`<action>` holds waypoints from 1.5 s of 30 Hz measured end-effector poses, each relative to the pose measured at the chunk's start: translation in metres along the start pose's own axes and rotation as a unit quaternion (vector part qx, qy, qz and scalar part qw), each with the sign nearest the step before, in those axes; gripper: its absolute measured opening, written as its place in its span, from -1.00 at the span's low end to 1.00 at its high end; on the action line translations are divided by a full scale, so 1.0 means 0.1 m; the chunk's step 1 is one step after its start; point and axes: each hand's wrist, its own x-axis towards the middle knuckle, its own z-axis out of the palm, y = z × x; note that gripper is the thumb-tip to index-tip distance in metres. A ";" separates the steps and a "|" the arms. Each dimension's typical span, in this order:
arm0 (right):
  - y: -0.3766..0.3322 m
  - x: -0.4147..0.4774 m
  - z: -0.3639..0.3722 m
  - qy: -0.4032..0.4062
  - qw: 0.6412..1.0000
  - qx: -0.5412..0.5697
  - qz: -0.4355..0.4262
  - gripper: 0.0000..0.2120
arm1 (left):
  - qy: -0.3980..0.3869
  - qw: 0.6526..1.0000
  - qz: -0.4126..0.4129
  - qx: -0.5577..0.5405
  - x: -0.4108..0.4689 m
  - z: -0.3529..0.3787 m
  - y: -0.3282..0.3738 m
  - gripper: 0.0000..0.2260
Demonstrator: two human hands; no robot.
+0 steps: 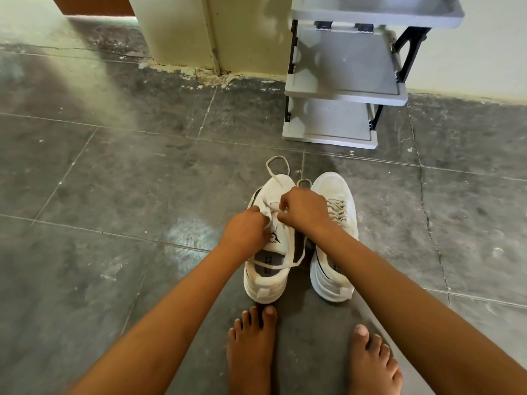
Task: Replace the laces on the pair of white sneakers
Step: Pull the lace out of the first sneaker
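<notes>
Currently my left hand (245, 228) and right hand (302, 209) each pinch the limp, light lace (271, 264) over the left sneaker (266, 289) on the floor (142, 181); I'd grip near its tip.

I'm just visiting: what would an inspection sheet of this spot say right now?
Surface: dark tiled floor, scuffed.
Job's things: left sneaker, its loose lace partly undone; right sneaker beside it, laced.
Clutter: nothing seen.
Grippers: left hand and right hand both pinch the loose lace over the left sneaker.
Cables: nothing seen.
Surroundings: grey shelf rack, pale wall, the person's bare feet.
</notes>
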 end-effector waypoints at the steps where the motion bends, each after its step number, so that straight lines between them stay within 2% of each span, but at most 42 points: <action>1: -0.04 0.01 0.00 0.011 0.999 -0.029 -0.013 -0.84 | -0.001 1.000 0.003 0.002 0.00 -0.01 0.01 -0.75; 3: -0.08 0.03 0.02 0.025 0.996 -0.076 -0.034 -0.85 | -0.008 1.000 0.008 0.007 -0.01 -0.01 0.02 -0.75; 5: -0.08 0.07 -0.02 0.009 0.999 -0.035 -0.017 -0.85 | -0.017 1.000 0.004 0.009 -0.02 0.00 0.04 -0.74; 7: -0.09 0.10 -0.10 -0.036 0.985 0.167 -0.003 -0.86 | -0.025 1.000 -0.005 0.007 -0.01 0.02 0.06 -0.73; 9: -0.18 0.12 -0.22 -0.045 0.911 0.410 0.000 -0.87 | -0.029 0.999 -0.015 0.001 0.00 0.02 0.06 -0.73; 10: -0.22 0.12 -0.26 -0.030 0.878 0.477 0.002 -0.89 | -0.030 0.999 -0.019 -0.004 0.01 0.02 0.06 -0.74; 11: -0.24 0.12 -0.27 -0.016 0.863 0.505 0.007 -0.89 | -0.032 0.999 -0.020 -0.008 0.01 0.01 0.05 -0.74; 12: -0.25 0.12 -0.27 -0.008 0.863 0.505 0.012 -0.87 | -0.034 0.999 -0.018 -0.010 0.01 0.00 0.04 -0.74; 13: -0.23 0.12 -0.24 -0.006 0.880 0.475 0.015 -0.86 | -0.035 0.999 -0.016 -0.014 0.01 0.00 0.03 -0.71; 14: -0.18 0.12 -0.21 -0.015 0.916 0.401 0.013 -0.84 | -0.032 0.999 -0.015 -0.023 0.00 0.00 0.01 -0.70; 16: -0.07 0.08 -0.12 -0.057 0.985 0.165 -0.002 -0.80 | -0.012 0.998 -0.022 -0.058 -0.02 0.00 -0.02 -0.71; 17: -0.03 0.05 -0.08 -0.066 0.995 0.073 -0.009 -0.77 | 0.003 0.997 -0.026 -0.077 -0.03 0.01 -0.02 -0.72; 18: -0.02 0.03 -0.03 -0.059 0.998 0.025 -0.016 -0.75 | 0.017 0.996 -0.027 -0.088 -0.04 0.02 -0.03 -0.72; 22: -0.14 0.01 0.05 0.000 0.996 -0.069 -0.049 -0.78 | 0.033 0.996 -0.019 -0.081 -0.05 0.04 -0.01 -0.74; 24: -0.14 0.04 0.03 0.008 0.996 -0.060 -0.060 -0.82 | 0.021 0.998 -0.020 -0.064 -0.04 0.04 0.00 -0.75; 25: -0.14 0.04 0.00 0.014 0.998 0.013 -0.059 -0.84 | 0.012 0.998 -0.020 -0.050 -0.04 0.05 0.01 -0.75; 26: -0.16 0.04 -0.05 0.020 0.988 0.146 -0.056 -0.87 | 0.004 0.999 -0.018 -0.035 -0.03 0.05 0.02 -0.74; 27: -0.21 0.03 -0.14 0.026 0.950 0.307 -0.053 -0.90 | 0.000 1.000 -0.017 -0.027 -0.03 0.05 0.03 -0.73; 28: -0.27 0.03 -0.23 0.041 0.892 0.446 -0.053 -0.94 | -0.001 1.000 -0.017 -0.025 -0.03 0.05 0.04 -0.73; 29: -0.32 0.05 -0.29 0.058 0.847 0.525 -0.060 -0.94 | -0.002 0.999 -0.020 -0.028 -0.03 0.05 0.03 -0.73; 30: -0.36 0.07 -0.35 0.074 0.835 0.541 -0.067 -0.93 | -0.003 0.999 -0.024 -0.036 -0.03 0.05 0.03 -0.74; 31: -0.37 0.09 -0.38 0.083 0.847 0.521 -0.070 -0.90 | -0.003 0.999 -0.027 -0.043 -0.03 0.04 0.02 -0.74; 33: -0.31 0.12 -0.36 0.087 0.905 0.414 -0.051 -0.81 | -0.004 0.998 -0.027 -0.055 -0.04 0.04 -0.01 -0.73; 35: -0.17 0.11 -0.25 0.037 0.971 0.235 -0.018 -0.72 | 0.001 0.997 -0.027 -0.067 -0.04 0.04 -0.02 -0.73; 36: -0.10 0.08 -0.18 0.004 0.990 0.141 -0.007 -0.70 | 0.005 0.997 -0.026 -0.070 -0.04 0.04 -0.02 -0.74; 38: -0.01 0.00 -0.04 -0.031 0.998 0.053 0.002 -0.72 | 0.013 0.997 -0.023 -0.069 -0.03 0.05 -0.01 -0.75; 41: -0.01 -0.01 0.04 -0.006 0.999 0.053 0.007 -0.77 | 0.024 0.997 -0.025 -0.070 -0.02 0.08 -0.01 -0.74; 45: -0.08 0.04 0.03 -0.001 0.999 -0.053 -0.012 -0.79 | 0.023 0.998 -0.011 -0.065 -0.02 0.08 -0.01 -0.74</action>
